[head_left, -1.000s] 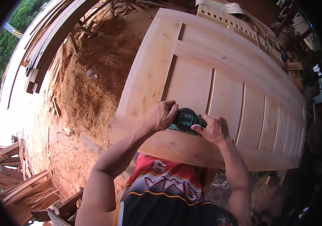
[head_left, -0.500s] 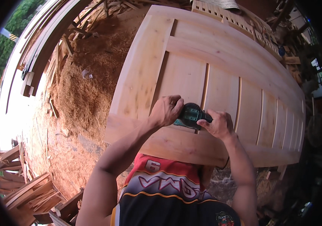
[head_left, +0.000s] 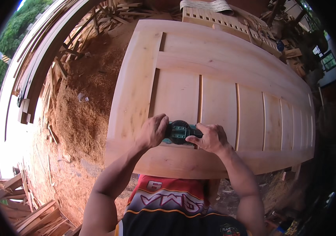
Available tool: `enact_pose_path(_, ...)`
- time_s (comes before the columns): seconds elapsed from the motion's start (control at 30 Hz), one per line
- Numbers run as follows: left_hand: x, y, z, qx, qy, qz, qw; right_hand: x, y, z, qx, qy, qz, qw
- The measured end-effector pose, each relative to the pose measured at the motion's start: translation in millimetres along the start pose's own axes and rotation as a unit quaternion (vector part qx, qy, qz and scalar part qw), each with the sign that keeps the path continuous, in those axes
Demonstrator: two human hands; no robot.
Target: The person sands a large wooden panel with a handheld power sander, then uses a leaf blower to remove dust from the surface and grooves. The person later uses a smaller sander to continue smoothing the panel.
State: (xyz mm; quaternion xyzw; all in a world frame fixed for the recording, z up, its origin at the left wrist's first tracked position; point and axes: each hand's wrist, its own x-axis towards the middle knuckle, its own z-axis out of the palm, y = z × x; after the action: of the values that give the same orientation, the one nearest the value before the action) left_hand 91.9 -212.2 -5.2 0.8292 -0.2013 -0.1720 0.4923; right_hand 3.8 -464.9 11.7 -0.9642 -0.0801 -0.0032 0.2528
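My left hand [head_left: 155, 130] is closed around the left end of a green and black power sander [head_left: 180, 132]. Its right-hand grip is wrapped by my right hand [head_left: 211, 137], thumb lying along the near side. The sander rests flat on a pale wooden door [head_left: 177, 92], near the lower end of a wide panel and beside a dark groove. Both hands hide parts of the tool, and its underside is out of sight. The door lies across in front of me, with several panels separated by long grooves.
Wood shavings [head_left: 85, 129] cover the ground to the left. Long timber beams [head_left: 44, 59] run along the far left, and scrap wood [head_left: 38, 216] is heaped at the lower left. A slatted wooden piece [head_left: 211, 19] lies beyond the door's far edge.
My view has shifted, so the door appears lower and farther left. Both hands stay on the sander, which has slid slightly left relative to the nearby groove.
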Motion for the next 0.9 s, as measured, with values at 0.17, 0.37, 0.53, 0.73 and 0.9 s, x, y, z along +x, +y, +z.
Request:
enact_pose_path(0.17, 65.2, -5.3, -2.0, 0.01, 0.018, 0.048, 0.999, 41.3, 31.5, -2.7, -0.003, 0.096, -0.01, 0.995)
enact_pose_path(0.37, 165.9, -6.2, 13.5, 0.132, 0.028, 0.213, 0.968, 89.7, 90.7, -23.2, -0.01, 0.16, 0.045, 0.986)
enact_pose_path(0.53, 211.9, 6.5, 31.1, 0.157, 0.016, 0.255, 0.954, 110.7, 124.7, -42.5, -0.03, 0.201, 0.054, 0.978)
enact_pose_path(0.73, 222.8, 27.0, 55.0, 0.067, -0.044, 0.184, 0.98, 100.3, 154.0, -58.9, -0.04, 0.192, 0.094, 0.976)
enact_pose_path(0.9, 189.8, 30.5, 72.2, 0.095, -0.06, 0.195, 0.974, 61.1, 144.2, -63.1, -0.053, 0.159, 0.079, 0.983)
